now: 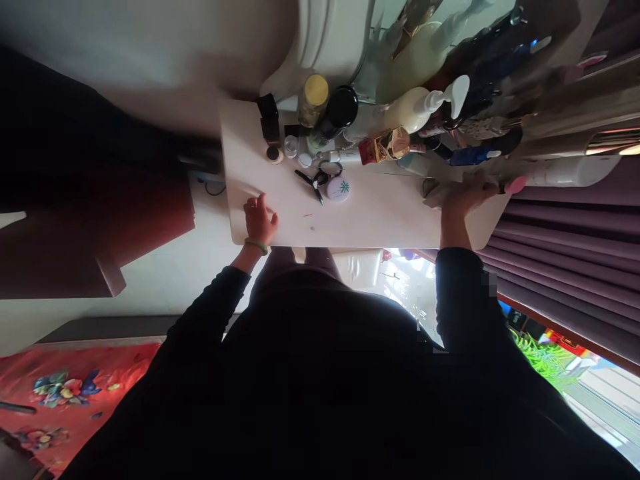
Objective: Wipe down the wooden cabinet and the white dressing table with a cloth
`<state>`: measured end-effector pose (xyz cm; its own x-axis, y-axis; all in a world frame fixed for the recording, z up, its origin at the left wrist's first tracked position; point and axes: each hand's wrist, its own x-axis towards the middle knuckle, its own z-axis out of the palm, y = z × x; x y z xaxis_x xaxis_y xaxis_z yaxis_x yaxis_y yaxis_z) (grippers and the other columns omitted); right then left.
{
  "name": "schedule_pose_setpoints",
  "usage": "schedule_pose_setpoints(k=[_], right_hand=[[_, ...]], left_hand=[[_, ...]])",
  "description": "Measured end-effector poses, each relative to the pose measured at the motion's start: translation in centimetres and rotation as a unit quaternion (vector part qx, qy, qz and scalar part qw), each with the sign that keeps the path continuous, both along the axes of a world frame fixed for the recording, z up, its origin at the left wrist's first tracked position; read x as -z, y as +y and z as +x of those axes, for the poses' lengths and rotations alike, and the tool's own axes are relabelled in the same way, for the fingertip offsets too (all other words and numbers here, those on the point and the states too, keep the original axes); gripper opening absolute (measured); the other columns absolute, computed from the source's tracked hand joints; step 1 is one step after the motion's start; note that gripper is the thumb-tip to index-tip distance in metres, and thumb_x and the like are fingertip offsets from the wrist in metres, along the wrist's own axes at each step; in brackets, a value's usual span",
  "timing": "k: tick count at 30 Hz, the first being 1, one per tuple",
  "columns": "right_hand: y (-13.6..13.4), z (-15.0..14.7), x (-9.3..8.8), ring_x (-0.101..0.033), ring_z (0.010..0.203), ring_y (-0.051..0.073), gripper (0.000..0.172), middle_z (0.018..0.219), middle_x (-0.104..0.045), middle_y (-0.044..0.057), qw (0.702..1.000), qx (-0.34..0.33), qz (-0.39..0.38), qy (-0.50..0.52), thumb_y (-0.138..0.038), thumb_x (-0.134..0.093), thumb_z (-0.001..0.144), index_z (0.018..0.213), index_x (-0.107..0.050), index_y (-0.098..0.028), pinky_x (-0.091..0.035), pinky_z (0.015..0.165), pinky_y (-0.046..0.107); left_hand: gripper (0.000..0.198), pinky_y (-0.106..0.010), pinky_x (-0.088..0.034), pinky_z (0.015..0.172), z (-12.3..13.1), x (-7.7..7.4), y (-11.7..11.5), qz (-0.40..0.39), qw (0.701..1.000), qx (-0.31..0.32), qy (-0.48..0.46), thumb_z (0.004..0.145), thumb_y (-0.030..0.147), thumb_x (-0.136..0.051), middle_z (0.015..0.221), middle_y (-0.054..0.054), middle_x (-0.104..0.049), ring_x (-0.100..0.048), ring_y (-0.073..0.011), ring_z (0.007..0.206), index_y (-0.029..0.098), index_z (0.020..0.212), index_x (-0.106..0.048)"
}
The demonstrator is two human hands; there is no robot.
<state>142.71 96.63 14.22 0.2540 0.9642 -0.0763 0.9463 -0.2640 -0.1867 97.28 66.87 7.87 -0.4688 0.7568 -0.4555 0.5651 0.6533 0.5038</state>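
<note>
At 12 o'clock, a pale cream rectangular tabletop [375, 217] has a smooth, matt laminate look. On it, a round white plastic compact with a green emblem [339, 189] has a soft sheen, and a small black-handled metal tool [314, 184] looks glossy. Toward 1 o'clock, a white plastic pump bottle [417, 110] is smooth and shiny, a gold metallic package [385, 145] gleams, and a round black plastic lid [341, 107] looks polished. At 4 o'clock hangs a pleated mauve cloth curtain [565, 233], soft and matt, and at 8 o'clock lies a red floral cloth [65, 407]. A long black knit sleeve [465, 293] looks matt, and a green bangle [256, 246] glossy.
</note>
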Motion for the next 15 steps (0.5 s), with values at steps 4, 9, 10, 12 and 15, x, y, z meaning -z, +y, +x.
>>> schedule_pose_setpoints(k=[4, 9, 10, 12, 15], right_hand=[[-5.0, -1.1, 0.0, -0.063, 0.131, 0.033, 0.050, 0.134, -0.069, 0.022, 0.996, 0.077, -0.004, 0.049, -0.007, -0.046, 0.094, 0.133, -0.076, -0.012, -0.046, 0.121, 0.046], [-8.1, -1.9, 0.4, -0.072, 0.114, 0.026, 0.038, 0.113, -0.076, 0.005, 0.984, 0.107, 0.008, 0.140, -0.020, -0.051, 0.094, 0.122, -0.076, -0.018, -0.058, 0.109, 0.045], [-8.2, -2.7, 0.8, -0.072, 0.114, 0.025, 0.038, 0.114, -0.076, 0.005, 0.982, 0.100, 0.010, 0.158, -0.021, -0.052, 0.093, 0.123, -0.076, -0.018, -0.058, 0.110, 0.044], [-8.3, -5.1, 1.9, -0.073, 0.118, 0.024, 0.039, 0.121, -0.079, 0.006, 0.981, 0.053, -0.002, 0.186, -0.020, -0.054, 0.094, 0.126, -0.076, -0.018, -0.057, 0.114, 0.043], [-8.3, -10.2, 4.0, -0.068, 0.133, 0.027, 0.045, 0.140, -0.077, 0.013, 0.981, -0.116, -0.051, 0.146, -0.019, -0.055, 0.100, 0.141, -0.075, -0.015, -0.053, 0.124, 0.047]], left_hand=[[0.067, -0.068, -0.047, 0.130, -0.2, 0.1, -0.1, -0.007, 1.000, 0.017, -0.008, 0.089, 0.015, -0.071, 0.142, -0.028, -0.065, -0.061, -0.0485, 0.141, 0.012, 0.154, -0.055], [0.061, -0.071, -0.046, 0.131, -0.6, 0.2, -0.5, -0.001, 0.998, 0.055, -0.007, 0.093, 0.015, -0.070, 0.147, -0.030, -0.066, -0.061, -0.0496, 0.145, 0.011, 0.153, -0.058], [0.059, -0.069, -0.046, 0.132, -0.5, 0.1, -0.5, 0.010, 0.997, 0.076, -0.010, 0.094, 0.015, -0.068, 0.149, -0.029, -0.067, -0.061, -0.0484, 0.147, 0.011, 0.152, -0.060], [0.054, -0.066, -0.044, 0.136, 0.2, -0.2, -0.2, 0.045, 0.988, 0.145, -0.027, 0.097, 0.014, -0.063, 0.155, -0.026, -0.066, -0.059, -0.0442, 0.153, 0.012, 0.151, -0.064], [0.051, -0.060, -0.036, 0.145, 2.6, -0.4, 1.4, 0.118, 0.953, 0.270, -0.064, 0.100, 0.011, -0.058, 0.174, -0.017, -0.056, -0.047, -0.0367, 0.168, 0.018, 0.149, -0.070]])
